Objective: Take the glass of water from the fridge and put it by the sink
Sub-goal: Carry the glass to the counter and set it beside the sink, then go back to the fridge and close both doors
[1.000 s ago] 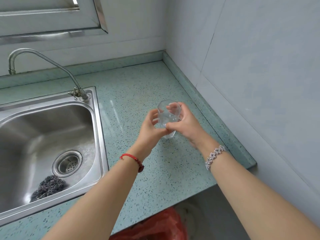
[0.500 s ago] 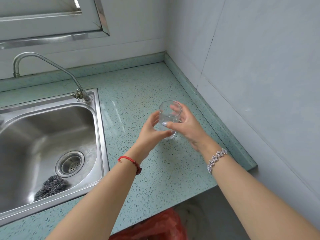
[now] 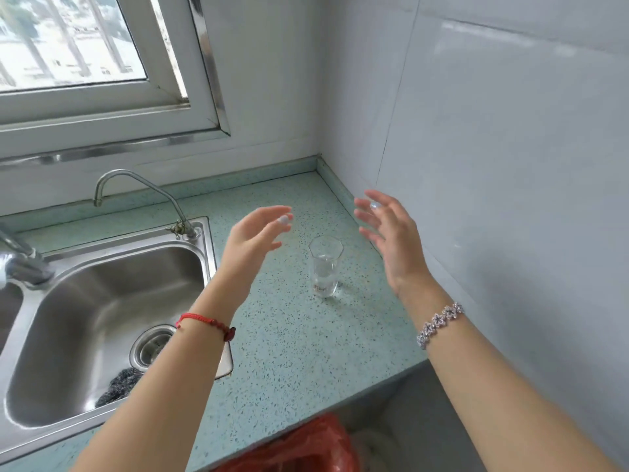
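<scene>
A clear glass of water (image 3: pixel 325 267) with an angular rim stands upright on the speckled green countertop (image 3: pixel 289 335), to the right of the steel sink (image 3: pixel 102 318). My left hand (image 3: pixel 253 238) hovers to the left of the glass, fingers spread, holding nothing. To the right of the glass, close to the tiled wall, my right hand (image 3: pixel 391 236) is also raised with its fingers apart. Neither hand touches the glass.
A curved tap (image 3: pixel 143 195) rises at the sink's back edge, and a steel scourer (image 3: pixel 119 384) lies in the basin. A white tiled wall (image 3: pixel 493 165) borders the counter on the right. A window (image 3: pixel 85 63) is above the sink. A red plastic bag (image 3: pixel 306 447) sits below the counter's front edge.
Both hands held the glass before; now they have let go and moved up and apart. The glass stands alone on the counter. The view has tilted upward.
</scene>
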A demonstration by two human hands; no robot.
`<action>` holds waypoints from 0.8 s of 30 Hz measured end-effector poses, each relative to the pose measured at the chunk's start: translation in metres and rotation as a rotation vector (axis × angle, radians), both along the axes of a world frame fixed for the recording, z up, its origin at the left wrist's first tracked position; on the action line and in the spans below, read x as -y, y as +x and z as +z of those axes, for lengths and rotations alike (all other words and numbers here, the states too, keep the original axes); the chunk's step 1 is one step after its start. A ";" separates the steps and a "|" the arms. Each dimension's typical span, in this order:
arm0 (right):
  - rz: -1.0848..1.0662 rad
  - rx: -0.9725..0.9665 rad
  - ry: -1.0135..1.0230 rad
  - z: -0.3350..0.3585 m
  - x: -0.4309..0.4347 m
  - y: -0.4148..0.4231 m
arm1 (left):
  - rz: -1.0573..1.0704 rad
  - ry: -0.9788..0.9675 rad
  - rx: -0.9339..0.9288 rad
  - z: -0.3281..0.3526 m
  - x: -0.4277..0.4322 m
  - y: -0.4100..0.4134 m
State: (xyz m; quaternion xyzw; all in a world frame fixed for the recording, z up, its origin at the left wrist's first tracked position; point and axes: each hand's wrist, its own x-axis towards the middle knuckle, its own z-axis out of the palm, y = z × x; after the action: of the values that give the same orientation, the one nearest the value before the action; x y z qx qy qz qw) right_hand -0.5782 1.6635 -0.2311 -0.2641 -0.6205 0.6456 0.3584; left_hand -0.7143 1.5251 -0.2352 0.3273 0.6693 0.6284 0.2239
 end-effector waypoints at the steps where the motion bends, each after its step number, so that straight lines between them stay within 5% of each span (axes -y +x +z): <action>1: -0.006 -0.043 0.009 0.012 0.003 0.002 | 0.016 0.059 0.005 0.014 0.002 0.001; 11: -0.032 -0.343 0.138 0.123 0.061 0.046 | -0.067 0.437 -0.060 0.126 0.045 0.024; 24: -0.228 -0.326 0.332 0.189 0.171 0.157 | -0.424 0.623 -0.022 0.192 0.099 0.114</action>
State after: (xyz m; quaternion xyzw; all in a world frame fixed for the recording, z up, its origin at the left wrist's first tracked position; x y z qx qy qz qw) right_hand -0.4208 1.4926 -0.0418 -0.1622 -0.6183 0.5244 0.5625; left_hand -0.5998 1.4257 -0.0433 0.5177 0.3657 0.7380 0.2317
